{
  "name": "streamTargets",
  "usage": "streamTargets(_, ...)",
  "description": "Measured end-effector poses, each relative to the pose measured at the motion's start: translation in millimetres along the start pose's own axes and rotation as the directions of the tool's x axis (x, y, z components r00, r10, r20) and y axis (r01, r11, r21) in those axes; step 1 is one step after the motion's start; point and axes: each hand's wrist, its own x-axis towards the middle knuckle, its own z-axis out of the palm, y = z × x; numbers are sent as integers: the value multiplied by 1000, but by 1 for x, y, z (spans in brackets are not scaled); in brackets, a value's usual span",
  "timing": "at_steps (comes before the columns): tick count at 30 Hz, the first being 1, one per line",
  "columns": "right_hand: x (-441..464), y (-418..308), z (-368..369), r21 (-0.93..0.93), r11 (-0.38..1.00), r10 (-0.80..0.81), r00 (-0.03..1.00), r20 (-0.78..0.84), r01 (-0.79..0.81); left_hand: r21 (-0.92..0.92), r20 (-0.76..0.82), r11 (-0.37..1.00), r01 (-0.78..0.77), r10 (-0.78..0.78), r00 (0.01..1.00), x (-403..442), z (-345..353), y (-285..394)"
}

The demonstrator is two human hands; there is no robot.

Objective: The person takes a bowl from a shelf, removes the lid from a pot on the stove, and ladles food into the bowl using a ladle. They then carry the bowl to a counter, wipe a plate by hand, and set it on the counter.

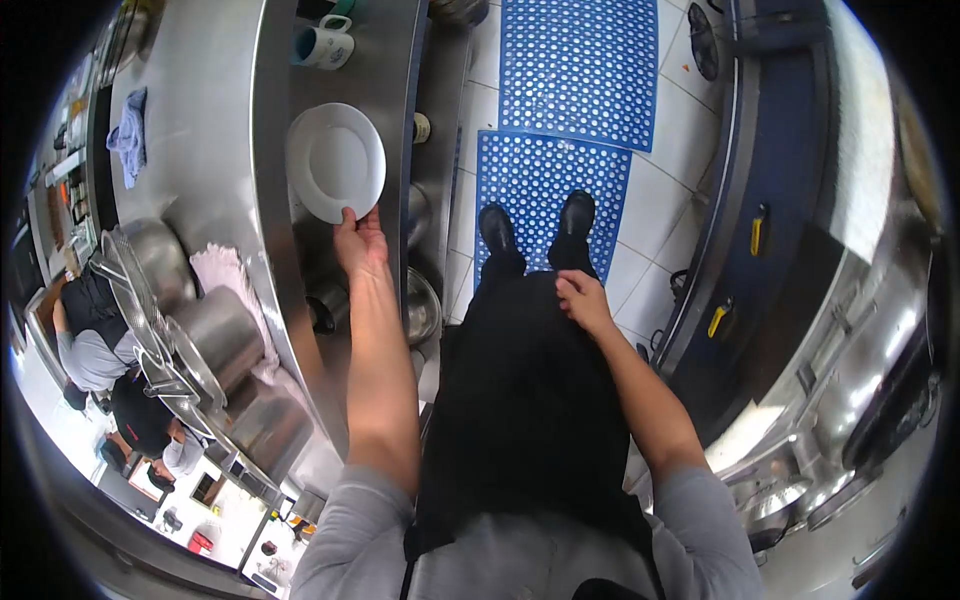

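Note:
My left hand grips the near rim of a round white plate, thumb on top. The plate is at the steel shelf below the counter on my left. Whether it rests on the shelf or hangs just above it, I cannot tell. My right hand is apart from the plate, in front of my black apron, with its fingers curled in and nothing visible in them. A white mug with a dark print stands beyond the plate on the same shelf.
Steel pots and a pink cloth lie on the left counter. Metal bowls sit on a lower shelf. Blue perforated mats cover floor tiles. Yellow-handled valves line the right side. Other people stand far left.

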Motion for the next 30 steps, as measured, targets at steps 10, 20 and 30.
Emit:
streamTargets(10,10,17,-37,204,944,260,965,21,-259,38,-98,993,-108,111,989,63,3,-11)
streamTargets(20,18,23,-56,164,934,327,944,-32,-318,126,-264,991,-51,83,961,91,22,-10)
streamTargets(30,17,22,-64,107,945,311,950,-15,-308,86,-313,989,-118,139,940,115,57,6)
